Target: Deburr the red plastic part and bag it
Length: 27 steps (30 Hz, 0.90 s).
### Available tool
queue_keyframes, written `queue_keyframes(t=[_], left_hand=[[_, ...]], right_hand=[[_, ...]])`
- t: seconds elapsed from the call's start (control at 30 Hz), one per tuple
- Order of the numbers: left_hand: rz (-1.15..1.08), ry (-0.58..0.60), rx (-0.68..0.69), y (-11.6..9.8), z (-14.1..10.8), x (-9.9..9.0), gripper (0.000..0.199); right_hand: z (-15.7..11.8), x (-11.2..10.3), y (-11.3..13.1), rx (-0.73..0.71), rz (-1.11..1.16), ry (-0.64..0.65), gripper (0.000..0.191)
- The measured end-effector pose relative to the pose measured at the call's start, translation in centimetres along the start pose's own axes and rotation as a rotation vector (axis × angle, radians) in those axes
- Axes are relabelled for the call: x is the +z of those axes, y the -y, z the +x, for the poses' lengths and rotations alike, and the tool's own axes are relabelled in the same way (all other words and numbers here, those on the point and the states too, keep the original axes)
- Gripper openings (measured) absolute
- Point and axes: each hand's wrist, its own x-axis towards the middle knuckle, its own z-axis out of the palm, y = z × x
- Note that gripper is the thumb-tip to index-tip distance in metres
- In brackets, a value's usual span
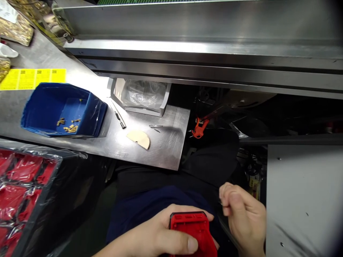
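My left hand (pixel 163 232) grips a red plastic housing (pixel 197 232) with a black outer edge, thumb laid inside its hollow face. To the right of it, apart from the housing, my right hand (pixel 242 214) is closed with its fingers curled and the thumb pressed against them. A tiny dark spot shows at those fingertips, too small to name. Beyond the hands, on the metal table (pixel 166 153), are a cream half-round piece (pixel 139 138), a white utility knife (pixel 118 115) and a small metal pin-like part (pixel 155 126).
A blue bin (pixel 93 114) holds small brass pieces (pixel 71 127). Behind it lies a yellow label sheet (pixel 34 76). A grey tray (pixel 142 110) contains clear plastic bags. Orange-handled cutters (pixel 199 127) are past the table edge. Wrapped red parts (pixel 25 167) fill a black crate (pixel 53 200).
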Motion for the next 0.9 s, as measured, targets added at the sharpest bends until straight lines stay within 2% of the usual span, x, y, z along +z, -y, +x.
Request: queue_keyframes(t=[0.1, 0.17, 0.23, 0.3, 0.33, 0.4, 0.5, 0.57, 0.6, 0.63, 0.7, 0.77, 0.8, 0.83, 0.9], left_hand=[[0.019, 0.024, 0.022, -0.3, 0.3, 0.0, 0.061], [0.046, 0.025, 0.051, -0.6, 0.6, 0.1, 0.055], [0.052, 0.025, 0.09, -0.9, 0.9, 0.3, 0.05], [0.035, 0.042, 0.122, -1.0, 1.1, 0.5, 0.044], [0.029, 0.05, 0.131, -0.9, 1.1, 0.5, 0.042], [0.031, 0.039, 0.122, -0.7, 1.0, 0.5, 0.042], [0.052, -0.006, 0.053, -0.3, 0.7, 0.3, 0.051], [0.058, -0.009, 0.021, -0.2, 0.6, 0.3, 0.058], [0.06, -0.006, 0.019, -0.2, 0.5, 0.3, 0.061], [0.066, -0.004, 0.025, -0.2, 0.5, 0.3, 0.063], [0.09, -0.005, 0.064, -0.4, 0.4, 0.3, 0.066], [0.119, 0.002, 0.104, -0.5, 0.3, 0.2, 0.071], [0.123, 0.018, 0.113, -0.4, 0.2, 0.1, 0.074], [0.11, 0.043, 0.116, -0.2, 0.2, 0.0, 0.077], [0.043, 0.123, 0.111, 0.5, 0.2, -0.4, 0.089]], right_hand=[[0.3, 0.3, 0.8, -0.034, -0.046, 0.292, 0.016], [0.7, 0.7, 1.4, -0.051, -0.011, 0.458, 0.026], [1.0, 1.2, 1.9, -0.037, 0.031, 0.606, 0.045], [1.3, 1.5, 2.1, -0.038, 0.055, 0.7, 0.055], [1.3, 1.5, 2.0, -0.073, 0.063, 0.708, 0.054], [1.2, 1.4, 1.4, -0.221, 0.063, 0.62, 0.045], [0.7, 0.6, 0.2, -0.387, 0.063, 0.317, 0.032], [0.5, 0.0, -0.2, -0.342, 0.097, 0.15, 0.031], [0.5, -0.2, -0.2, -0.297, 0.111, 0.126, 0.031], [0.5, -0.3, 0.0, -0.259, 0.109, 0.157, 0.031], [0.7, -0.4, 0.7, -0.226, 0.062, 0.336, 0.036], [0.9, -0.3, 1.0, -0.27, 0.007, 0.509, 0.043], [1.0, -0.3, 0.9, -0.29, -0.008, 0.497, 0.042], [1.4, -0.3, 0.6, -0.295, -0.013, 0.387, 0.04], [2.6, -0.1, -0.6, -0.226, -0.052, 0.039, 0.042]])
